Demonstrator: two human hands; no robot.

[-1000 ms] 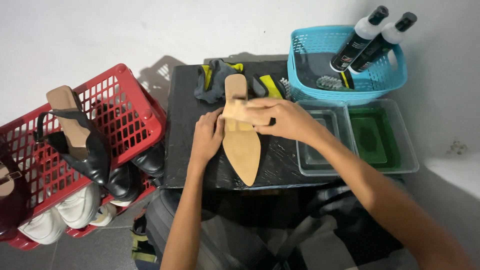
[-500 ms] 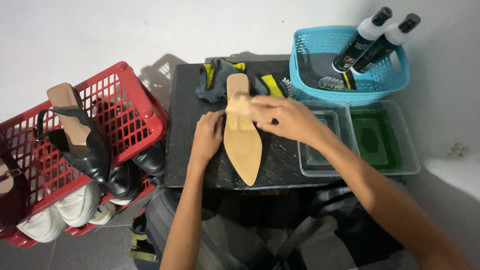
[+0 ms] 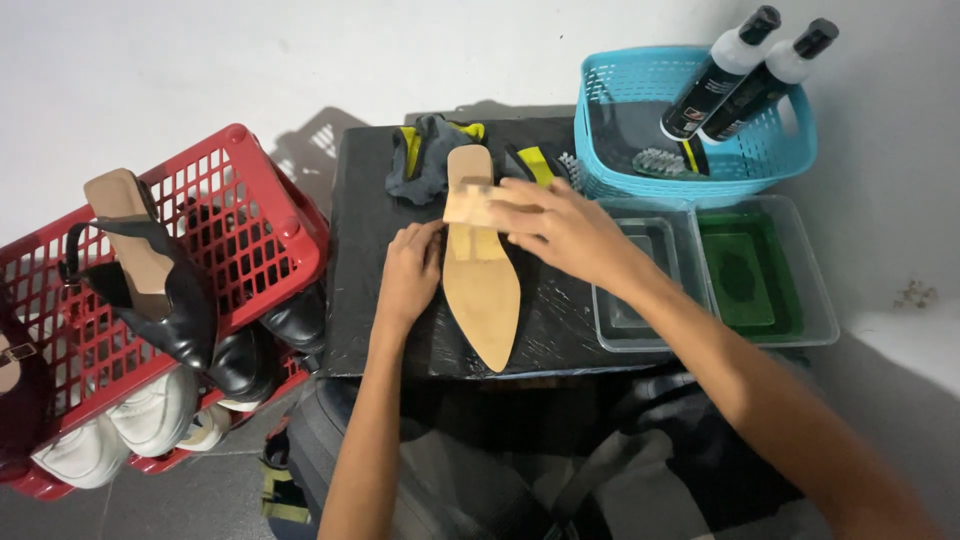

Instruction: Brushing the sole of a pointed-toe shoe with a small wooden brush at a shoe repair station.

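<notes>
A pointed shoe [image 3: 482,290] lies sole up on the black table [image 3: 360,260], its tan sole toward me. My left hand [image 3: 410,272] rests against the shoe's left side and steadies it. My right hand [image 3: 560,228] presses a small tan pad [image 3: 468,207] onto the sole near the heel. A grey and yellow cloth [image 3: 425,160] lies bunched behind the heel.
A red basket [image 3: 255,215] at the left holds black heeled shoes [image 3: 150,280] and white shoes [image 3: 150,415]. A blue basket [image 3: 640,100] at the back right holds two black-capped bottles [image 3: 715,80] and a brush. Two clear trays [image 3: 825,310] sit right of the shoe, one with green liquid.
My right hand with the pad has shifted slightly over the heel part of the sole. The shoe and my left hand have stayed where they were.
</notes>
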